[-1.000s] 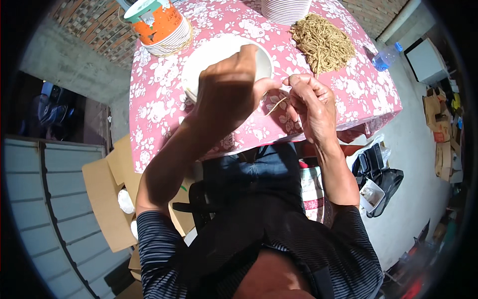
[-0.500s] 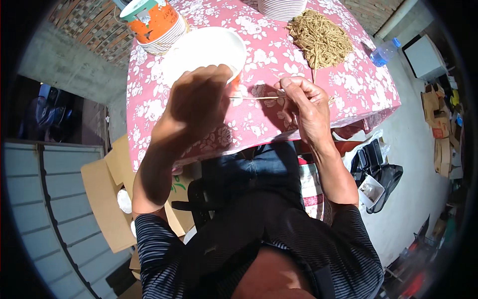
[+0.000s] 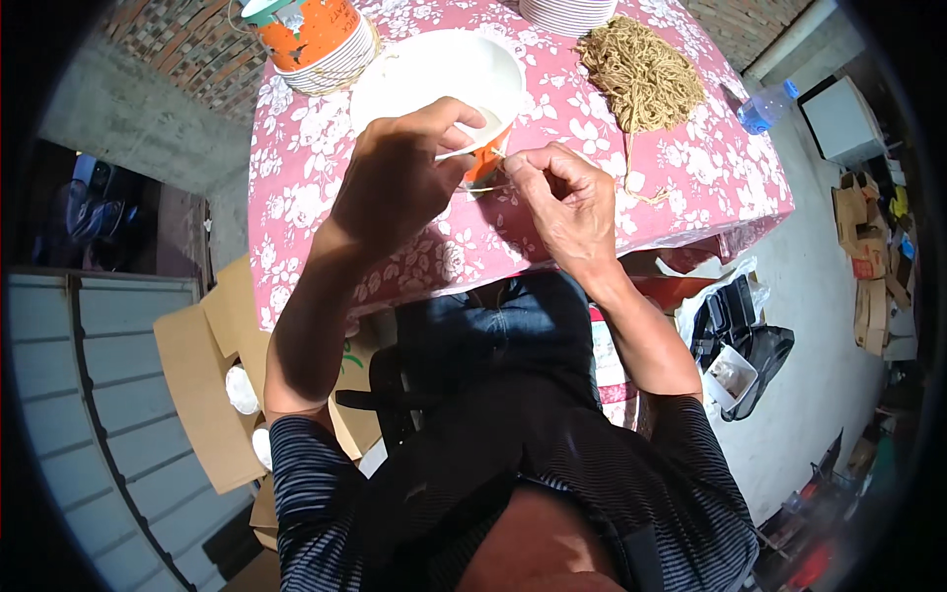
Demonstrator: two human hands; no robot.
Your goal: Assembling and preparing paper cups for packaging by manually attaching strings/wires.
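A white-lined paper bucket (image 3: 434, 79) with an orange outer wall sits near the front of the table, its wide mouth facing up toward the camera. A thin beige cord (image 3: 481, 189) runs below its near side, between the two hands. The right hand (image 3: 567, 197) pinches cord between thumb and forefinger, its fingertips close beside the orange wall. The left hand (image 3: 404, 168), in deep shadow, is at the near rim with its fingers bent over the mouth and its thumb lower down; whether it is closed on the rim cannot be told. Behind the bucket to the left stands a stack of orange-topped paper buckets (image 3: 314, 44); at the far edge is a white-rimmed stack (image 3: 569, 12). A tangled heap of beige cord (image 3: 643, 74) lies to the right, one strand trailing toward the person. All rest on a pink floral tablecloth (image 3: 710, 163). Beyond its right edge is a clear plastic bottle (image 3: 766, 109); an open cardboard box (image 3: 202, 395) stands to the person's left.
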